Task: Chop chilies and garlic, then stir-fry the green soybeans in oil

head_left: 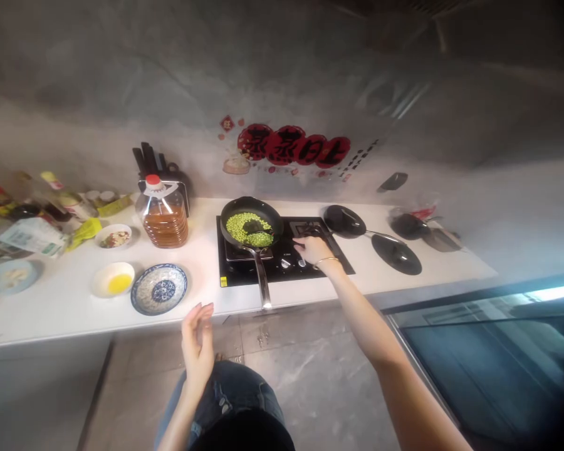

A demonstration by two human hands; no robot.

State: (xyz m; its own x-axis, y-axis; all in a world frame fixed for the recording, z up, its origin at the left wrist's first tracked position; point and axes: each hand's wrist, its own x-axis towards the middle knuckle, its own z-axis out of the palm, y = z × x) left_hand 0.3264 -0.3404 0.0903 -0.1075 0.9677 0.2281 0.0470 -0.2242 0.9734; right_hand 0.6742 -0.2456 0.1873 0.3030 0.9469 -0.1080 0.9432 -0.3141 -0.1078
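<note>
My right hand (314, 250), a bangle at its wrist, is closed around the dark handle of a black spatula (252, 227). The spatula's head lies among green peas (237, 227) in a black frying pan (273, 216). That pan rests on the left burner of the black gas stove (289, 270), its metal handle pointing toward me over the counter edge. Held in the air before the counter, my left hand (198, 335) is empty, with fingers loosely bent and apart. Nearest to it is a blue-and-white patterned plate (143, 294).
Left of the stove stand a large oil jug (164, 216), a bowl of beaten egg (101, 275), a bowl of chopped ingredients (113, 237) and a knife block (153, 163). Bottles (63, 194) crowd the far left. Dark lids (397, 254) lie on the right.
</note>
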